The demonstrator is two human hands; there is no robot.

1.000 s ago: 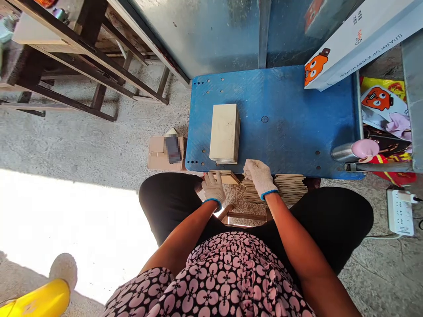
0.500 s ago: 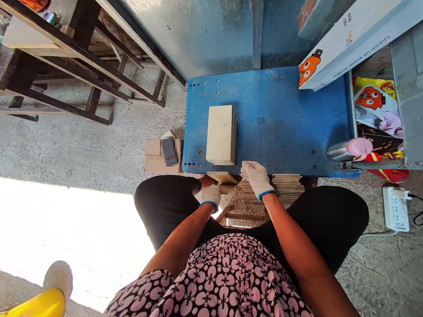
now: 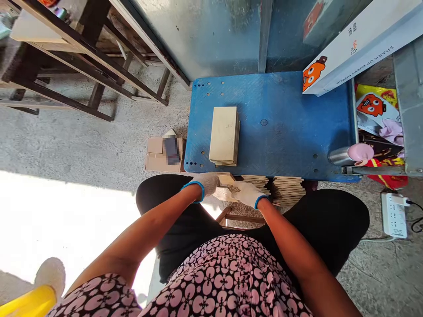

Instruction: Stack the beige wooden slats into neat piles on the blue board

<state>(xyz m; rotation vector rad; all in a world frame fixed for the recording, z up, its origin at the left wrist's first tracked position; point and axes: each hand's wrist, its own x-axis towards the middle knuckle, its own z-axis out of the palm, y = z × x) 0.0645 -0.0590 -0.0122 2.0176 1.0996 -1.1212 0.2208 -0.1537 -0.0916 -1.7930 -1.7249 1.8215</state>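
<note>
My left hand [image 3: 208, 184], in a white glove with a blue cuff, is closed at the left end of a thin pale wooden board [image 3: 225, 193] above my lap. My right hand [image 3: 248, 194], gloved alike, has its fingers closed at the board's right end. Just behind, another pale board [image 3: 224, 177] lies at the table edge. Beside my right hand stand two rows of thin wooden boards [image 3: 256, 179], the right row [image 3: 288, 190] fully in sight. A neat stack of boards [image 3: 224, 134] rests on the blue table [image 3: 280, 127].
A long white box [image 3: 343, 53] leans at the table's back right. A steel flask with a pink lid [image 3: 360, 152] lies at the right edge. A cardboard box [image 3: 154, 154] sits on the floor at left. A power strip [image 3: 394, 215] is at right, wooden frames [image 3: 95, 94] at upper left.
My left hand has moved up and its forearm has swung outward. My right hand has come down and left, away from the board row, to the board between my hands.
</note>
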